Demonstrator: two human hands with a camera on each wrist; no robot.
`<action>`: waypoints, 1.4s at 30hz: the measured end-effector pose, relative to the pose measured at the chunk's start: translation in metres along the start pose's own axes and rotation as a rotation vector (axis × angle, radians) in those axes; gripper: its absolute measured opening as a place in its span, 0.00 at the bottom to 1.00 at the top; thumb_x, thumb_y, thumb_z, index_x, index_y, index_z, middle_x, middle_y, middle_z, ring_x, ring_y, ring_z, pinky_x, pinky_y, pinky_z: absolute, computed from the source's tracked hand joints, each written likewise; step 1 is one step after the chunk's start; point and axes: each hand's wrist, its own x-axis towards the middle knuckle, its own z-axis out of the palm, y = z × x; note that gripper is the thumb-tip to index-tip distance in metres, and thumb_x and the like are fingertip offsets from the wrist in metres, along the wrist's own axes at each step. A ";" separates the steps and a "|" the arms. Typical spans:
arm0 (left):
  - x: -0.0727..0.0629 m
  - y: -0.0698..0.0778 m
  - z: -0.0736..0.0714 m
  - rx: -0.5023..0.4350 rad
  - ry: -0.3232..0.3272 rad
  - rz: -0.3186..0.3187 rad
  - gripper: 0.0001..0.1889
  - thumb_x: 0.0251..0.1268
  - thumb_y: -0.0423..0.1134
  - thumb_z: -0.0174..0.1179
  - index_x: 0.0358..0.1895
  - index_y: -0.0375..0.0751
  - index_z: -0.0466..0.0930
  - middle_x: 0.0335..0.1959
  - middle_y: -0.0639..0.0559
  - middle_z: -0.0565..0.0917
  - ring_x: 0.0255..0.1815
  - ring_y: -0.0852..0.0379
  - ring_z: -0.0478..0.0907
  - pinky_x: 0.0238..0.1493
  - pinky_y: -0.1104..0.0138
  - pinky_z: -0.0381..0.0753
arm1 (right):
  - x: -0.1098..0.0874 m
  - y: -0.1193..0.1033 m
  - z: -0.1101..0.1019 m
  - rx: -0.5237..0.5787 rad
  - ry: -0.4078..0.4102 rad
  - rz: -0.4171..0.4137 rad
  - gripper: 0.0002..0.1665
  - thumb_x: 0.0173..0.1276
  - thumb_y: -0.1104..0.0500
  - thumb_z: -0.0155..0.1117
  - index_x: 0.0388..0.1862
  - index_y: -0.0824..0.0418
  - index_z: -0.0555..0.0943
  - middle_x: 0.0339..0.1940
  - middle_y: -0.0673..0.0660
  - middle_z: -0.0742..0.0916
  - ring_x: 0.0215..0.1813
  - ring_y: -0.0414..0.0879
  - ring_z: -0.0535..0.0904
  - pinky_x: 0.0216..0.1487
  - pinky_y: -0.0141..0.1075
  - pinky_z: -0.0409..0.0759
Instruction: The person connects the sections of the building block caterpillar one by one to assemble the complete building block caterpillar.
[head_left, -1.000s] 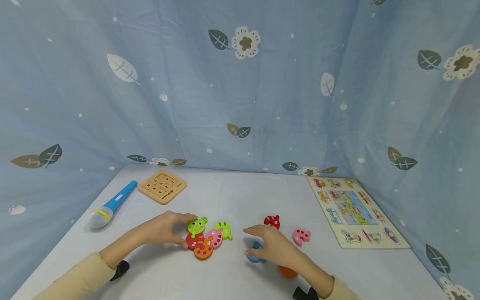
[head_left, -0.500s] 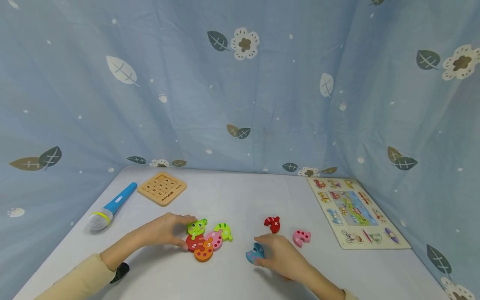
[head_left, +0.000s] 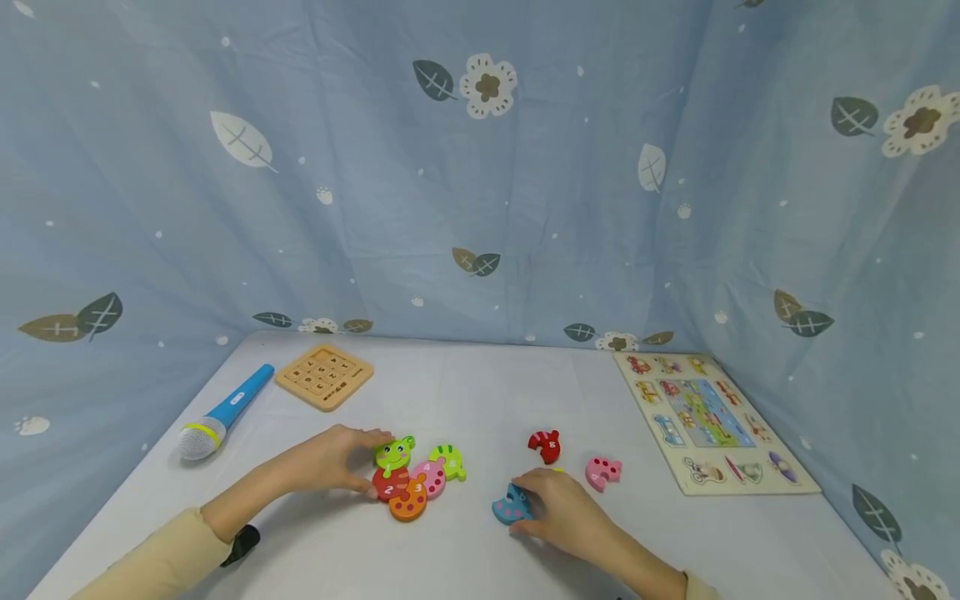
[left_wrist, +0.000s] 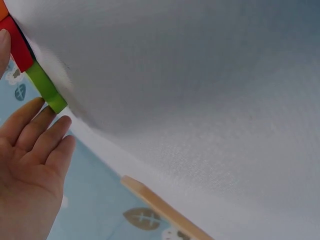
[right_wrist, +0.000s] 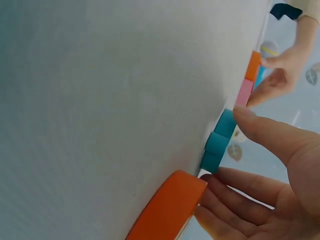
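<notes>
"What are the fingers of the right hand (head_left: 567,512) doing?"
"They're gripping the blue piece (head_left: 511,508), thumb on one side, fingertips opposite."
"How is it looking?"
"It's showing pink spots on its face, and its thick, smooth edge is curving in lobes. It's sitting to the right of the joined caterpillar (head_left: 431,483); whether it's touching the tabletop (head_left: 465,554), I'm not able to tell."
"And the left hand (head_left: 333,461)?"
"Its fingers are lying loosely spread, touching the smiling green head (head_left: 393,456) and the red piece (head_left: 387,486) marked 2."
"Anything around the blue one?"
"An orange piece (right_wrist: 170,205) is lying near the right hand. Beyond, a striped red piece (head_left: 551,448) and a spotted pink piece (head_left: 600,473) are resting apart."
</notes>
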 end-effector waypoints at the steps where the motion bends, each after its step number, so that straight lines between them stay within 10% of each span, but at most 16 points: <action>1: 0.000 0.000 0.000 0.002 0.000 -0.001 0.42 0.45 0.59 0.72 0.65 0.41 0.74 0.65 0.43 0.74 0.66 0.41 0.69 0.63 0.46 0.69 | 0.001 0.000 0.001 -0.007 0.001 0.002 0.33 0.49 0.48 0.80 0.52 0.64 0.83 0.48 0.53 0.86 0.51 0.48 0.81 0.51 0.41 0.83; 42: -0.001 0.008 0.002 0.006 0.009 -0.019 0.42 0.45 0.58 0.72 0.64 0.40 0.75 0.64 0.44 0.75 0.65 0.42 0.70 0.63 0.48 0.70 | 0.019 -0.008 -0.009 -0.032 -0.019 -0.039 0.29 0.52 0.52 0.78 0.51 0.63 0.83 0.47 0.54 0.85 0.46 0.45 0.81 0.46 0.36 0.85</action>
